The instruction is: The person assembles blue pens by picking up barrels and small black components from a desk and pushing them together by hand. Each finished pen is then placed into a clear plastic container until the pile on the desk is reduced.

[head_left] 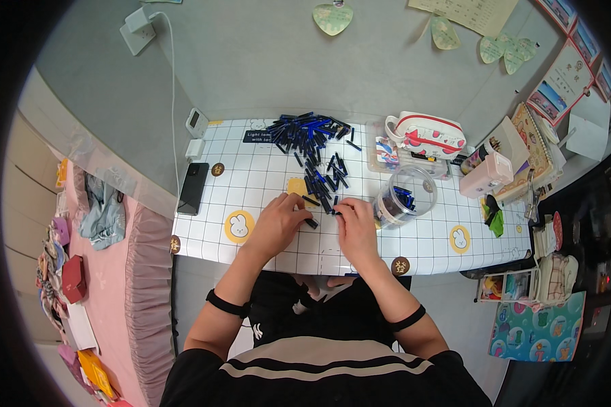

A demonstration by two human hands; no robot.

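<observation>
Small dark blue and black tubes that look like ink cartridges [309, 136] lie heaped at the back of the table, with a looser trail of them [322, 180] running toward me. At the near end of the trail, my left hand [277, 225] has its fingers curled around a dark cartridge [311, 222] that sticks out below the fingertips. Close by on the right, my right hand [357, 232] pinches another cartridge [335, 211] between thumb and fingers. Beside that hand a clear round plastic jar [383, 211] leans, with several cartridges [405, 197] inside.
The tabletop [285, 254] has a white grid cover. A black phone [193, 188] lies at its left edge. Behind the jar, a white pencil case [429, 133] rests on a clear box [421, 163]. Farther right are a pink holder [485, 175] and upright notebooks [538, 139].
</observation>
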